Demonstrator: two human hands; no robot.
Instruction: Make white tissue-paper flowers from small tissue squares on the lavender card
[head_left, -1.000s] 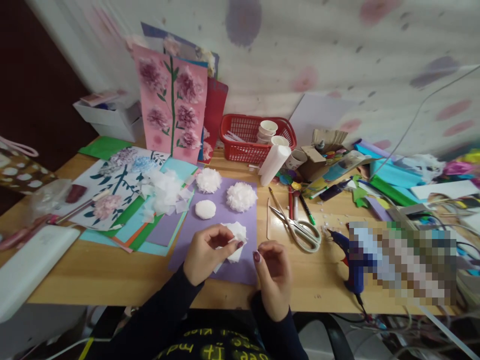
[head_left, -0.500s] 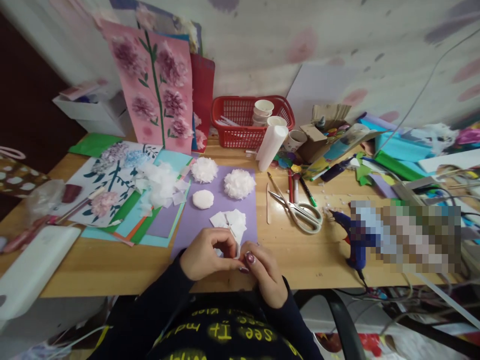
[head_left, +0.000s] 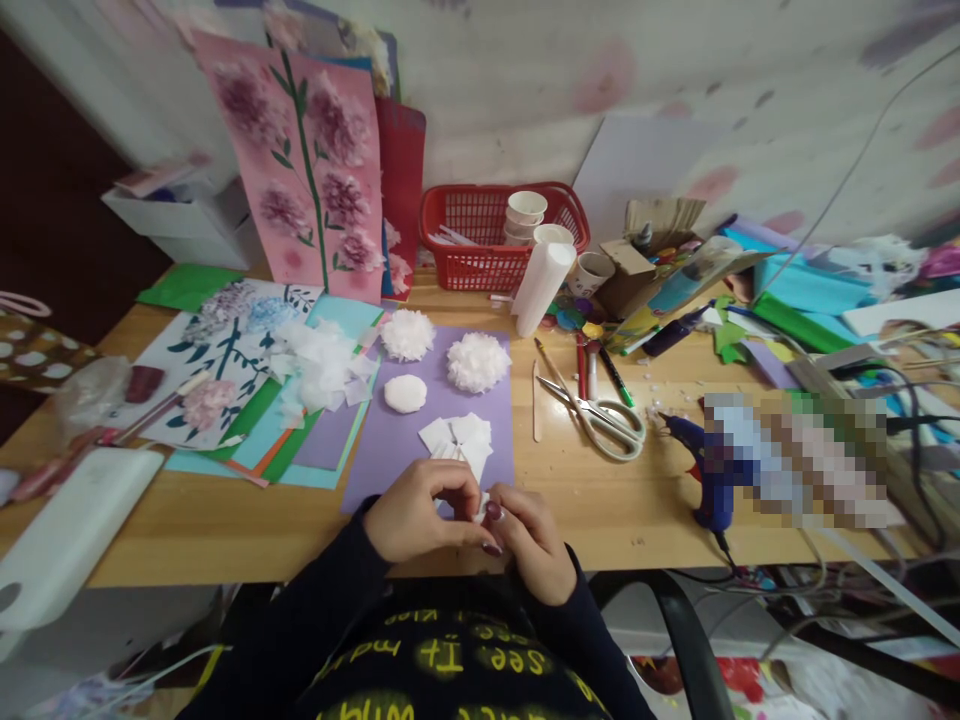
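Observation:
My left hand (head_left: 431,512) and my right hand (head_left: 531,540) meet over the near edge of the purple sheet (head_left: 375,470). Between their fingertips is a small piece of white tissue paper (head_left: 482,505), pinched from both sides and partly covered by the fingers. Just beyond my hands, white tissue paper squares (head_left: 463,440) lie in a loose pile on the sheet. Farther back rest two fluffy white paper pompoms, one on the left (head_left: 407,334) and one on the right (head_left: 478,362). A flat white disc (head_left: 405,393) sits below the left one.
To the right lie scissors (head_left: 600,420), a wooden stick (head_left: 536,402) and a blue glue gun (head_left: 709,470). A white paper roll (head_left: 545,288) stands before the red basket (head_left: 480,270). Torn white tissue (head_left: 322,365) covers coloured sheets at left, near a white power bank-like device (head_left: 75,540).
My fingers have shifted slightly on the white tissue piece, and more of it shows between them. The view has tilted a little; the things on the table stay put.

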